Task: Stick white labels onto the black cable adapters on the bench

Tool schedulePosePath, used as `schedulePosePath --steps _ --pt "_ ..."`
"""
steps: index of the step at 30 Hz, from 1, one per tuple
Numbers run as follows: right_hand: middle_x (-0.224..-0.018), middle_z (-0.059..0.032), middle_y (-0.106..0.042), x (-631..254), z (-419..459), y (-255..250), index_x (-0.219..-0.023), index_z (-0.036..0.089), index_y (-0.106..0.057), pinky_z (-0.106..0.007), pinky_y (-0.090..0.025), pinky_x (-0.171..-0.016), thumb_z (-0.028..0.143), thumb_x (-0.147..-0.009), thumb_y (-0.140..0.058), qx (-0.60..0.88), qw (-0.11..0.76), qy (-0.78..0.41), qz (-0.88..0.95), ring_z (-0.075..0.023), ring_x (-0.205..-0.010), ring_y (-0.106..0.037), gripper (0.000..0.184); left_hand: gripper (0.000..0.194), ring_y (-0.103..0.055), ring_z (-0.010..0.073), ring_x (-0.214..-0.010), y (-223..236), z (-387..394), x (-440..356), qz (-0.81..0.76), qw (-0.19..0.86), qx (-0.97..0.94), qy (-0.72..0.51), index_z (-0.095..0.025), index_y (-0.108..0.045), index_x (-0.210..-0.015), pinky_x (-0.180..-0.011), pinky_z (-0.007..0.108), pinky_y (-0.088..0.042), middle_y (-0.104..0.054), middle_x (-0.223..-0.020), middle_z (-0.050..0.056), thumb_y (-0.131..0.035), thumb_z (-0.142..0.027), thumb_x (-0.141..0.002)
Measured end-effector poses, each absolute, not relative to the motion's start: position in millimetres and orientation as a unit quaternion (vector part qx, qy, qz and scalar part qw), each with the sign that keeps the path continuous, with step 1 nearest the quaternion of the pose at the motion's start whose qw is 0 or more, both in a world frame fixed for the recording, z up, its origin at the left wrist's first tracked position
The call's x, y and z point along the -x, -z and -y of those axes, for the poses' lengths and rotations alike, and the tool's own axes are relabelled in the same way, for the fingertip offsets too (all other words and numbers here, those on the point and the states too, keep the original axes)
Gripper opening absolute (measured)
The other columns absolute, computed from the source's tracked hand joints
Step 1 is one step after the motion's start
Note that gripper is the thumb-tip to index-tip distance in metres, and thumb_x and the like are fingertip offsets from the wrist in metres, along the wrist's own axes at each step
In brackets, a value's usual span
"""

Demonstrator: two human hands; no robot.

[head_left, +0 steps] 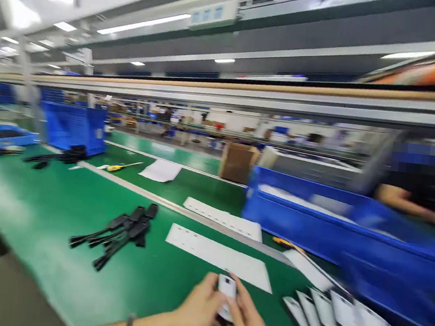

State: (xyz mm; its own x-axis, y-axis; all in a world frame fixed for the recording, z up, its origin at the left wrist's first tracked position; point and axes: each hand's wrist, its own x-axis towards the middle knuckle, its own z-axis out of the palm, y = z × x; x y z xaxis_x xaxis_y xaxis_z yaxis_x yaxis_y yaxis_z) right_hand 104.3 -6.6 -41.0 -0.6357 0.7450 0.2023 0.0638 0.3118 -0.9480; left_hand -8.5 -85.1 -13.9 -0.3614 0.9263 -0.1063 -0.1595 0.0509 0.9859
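Note:
Near the bottom middle I hold a small dark device with a pale, rounded front point(226, 289) that has a black square near its top. My left hand point(198, 306) grips its left side, the thumb lying over the front. Around the right side is my right hand point(251, 319), its thumb also on the front. The device's lower part is hidden by my fingers. Just beyond my hands lies a white strip sheet point(217, 256). To the right, several similar pale-faced devices point(345, 316) lie overlapping in a row. Motion blur softens the details.
A pile of black cabled parts point(128, 229) lies on the green table point(51, 223). Long blue bins point(335, 222) stand at right, another blue bin point(75, 127) at far left. A yellow screwdriver point(118, 167) lies further back. A person's arm point(411, 204) shows behind the right bins.

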Motion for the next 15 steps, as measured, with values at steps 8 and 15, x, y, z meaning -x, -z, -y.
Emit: schedulePosePath --steps 8,15 --pt "-0.122 -0.0135 -0.052 -102 -22 -16 -0.136 0.017 -0.043 -0.036 -0.047 -0.097 0.015 -0.087 -0.048 0.288 0.337 -0.185 0.877 -0.0237 -0.111 -0.054 0.05 0.062 -0.058 0.0267 -0.11 -3 83 42 -0.533 0.448 -0.482 -0.532 -0.021 -0.028 -0.141 -0.098 0.045 -0.044 -0.058 -0.123 0.015 -0.043 -0.054 -0.09" --pt "-0.104 -0.0244 -0.058 -164 -98 -66 -0.109 0.002 -0.061 -0.044 -0.047 -0.083 0.017 -0.089 -0.048 0.571 0.156 0.009 0.806 -0.0327 -0.094 -0.061 0.029 0.055 -0.026 0.0312 -0.137 4 80 67 -0.707 0.076 -0.663 -0.234 -0.017 -0.043 -0.137 -0.112 0.052 -0.025 -0.032 -0.148 0.015 -0.052 -0.036 -0.086"
